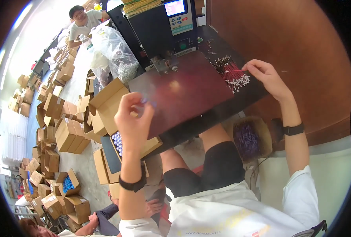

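Right hand (pixel 267 75) is pinching one red wire (pixel 235 71) off the bundle (pixel 234 76) right of the press (pixel 171 27); thin, floppy, light, best held mid-length. Left hand (pixel 133 114) is pinching something small and blurred.

Left hand (pixel 133 114) raised at centre, fingers pinching a small pale-blue piece (pixel 144 101) above the dark red work surface (pixel 187 93). Right hand (pixel 265 75) at 2 o'clock, fingertips on red wires (pixel 235 75) with white ends. Black machine (pixel 165 31) at 12. Open cardboard boxes (pixel 65 134) at 9.
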Available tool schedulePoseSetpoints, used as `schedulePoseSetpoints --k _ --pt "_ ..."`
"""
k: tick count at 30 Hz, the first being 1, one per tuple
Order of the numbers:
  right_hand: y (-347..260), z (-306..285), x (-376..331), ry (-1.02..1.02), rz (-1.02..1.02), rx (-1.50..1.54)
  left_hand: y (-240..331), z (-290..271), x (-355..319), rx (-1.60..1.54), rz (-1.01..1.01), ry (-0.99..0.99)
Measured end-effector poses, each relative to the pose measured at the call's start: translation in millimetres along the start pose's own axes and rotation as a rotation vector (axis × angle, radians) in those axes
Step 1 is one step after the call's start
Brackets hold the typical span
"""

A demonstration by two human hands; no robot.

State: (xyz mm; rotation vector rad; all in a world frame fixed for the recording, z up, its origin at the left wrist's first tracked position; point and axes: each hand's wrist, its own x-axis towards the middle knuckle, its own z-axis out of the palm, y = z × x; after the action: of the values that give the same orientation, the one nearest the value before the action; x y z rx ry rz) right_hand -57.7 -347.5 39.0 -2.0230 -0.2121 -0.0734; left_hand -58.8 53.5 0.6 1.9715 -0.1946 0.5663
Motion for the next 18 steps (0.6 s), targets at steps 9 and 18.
schedulePoseSetpoints --k 9,18 --pt "-21 78 22 -0.116 -0.057 0.122 -2 25 6 0.06 -0.139 -0.174" --pt "-11 81 20 -0.131 -0.134 0.264 -4 29 7 0.133 0.051 -0.124"
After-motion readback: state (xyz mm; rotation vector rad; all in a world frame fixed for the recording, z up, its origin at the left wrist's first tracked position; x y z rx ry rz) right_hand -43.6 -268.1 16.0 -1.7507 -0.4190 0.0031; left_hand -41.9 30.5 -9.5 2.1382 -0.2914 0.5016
